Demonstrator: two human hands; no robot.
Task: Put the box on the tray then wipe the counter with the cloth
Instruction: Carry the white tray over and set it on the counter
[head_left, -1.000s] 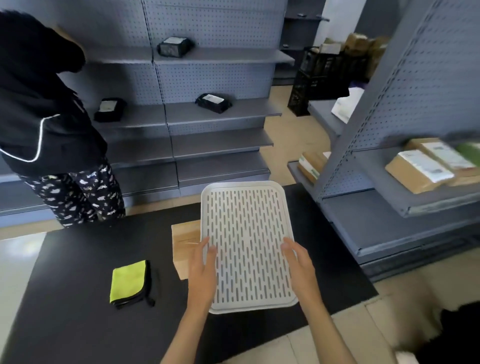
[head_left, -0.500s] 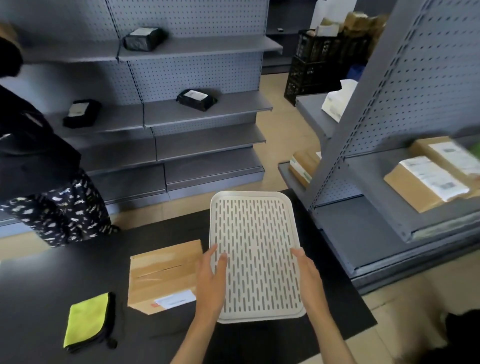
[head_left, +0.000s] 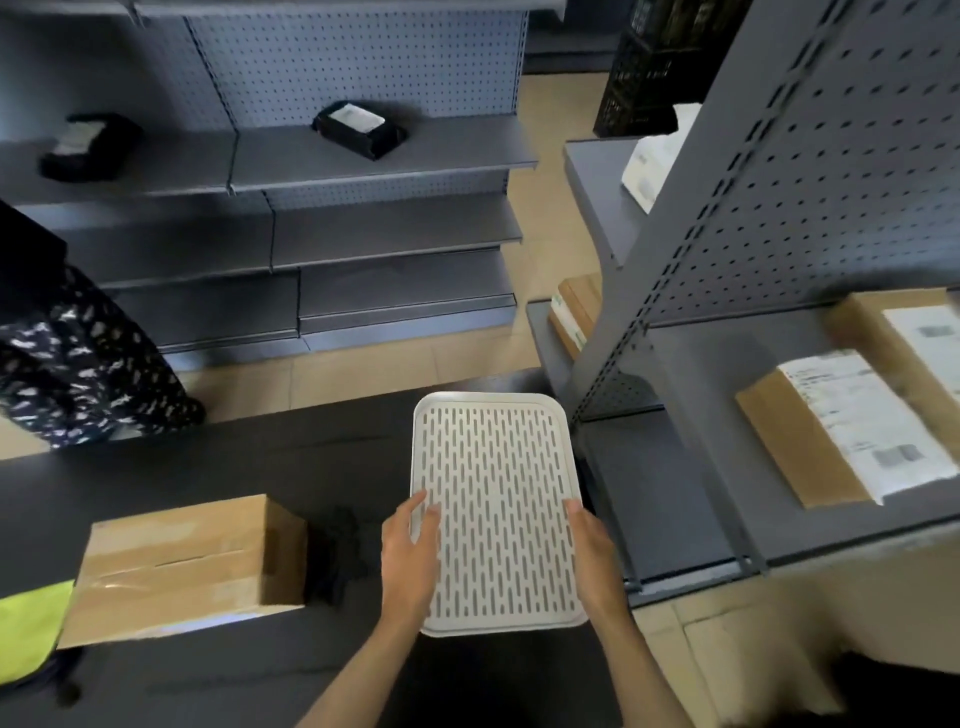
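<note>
Nearest to us, our two hands hold the white slotted tray (head_left: 496, 512) by its long sides. Our left hand (head_left: 410, 558) lies with its fingers spread over the tray's left rim and onto the slotted face; our right hand (head_left: 592, 548) clasps the right rim, thumb on top. Each grip is closed on the tray, and the tray sits flat or nearly flat on the black tabletop (head_left: 311, 457), close to its right end; we cannot tell whether it rests fully.

Left of the tray, apart from it, the cardboard box (head_left: 182, 564) lies on the tabletop with its taped top up. The yellow-green cloth (head_left: 28, 631) shows at the left edge of view, just beside the box's near left corner.

We judge that we are in the first step: the tray is being placed so the box can go on it. The next move calls for letting go of the tray, reaching left, taking the box by both ends and setting it down inside the tray's rim. The wiping comes after.

Farther off, grey shelves (head_left: 374, 161) hold dark parcels, a person's patterned trousers (head_left: 83, 374) stand beyond the tabletop at left, and labelled parcels (head_left: 836, 431) lie on the shelf to our right.
</note>
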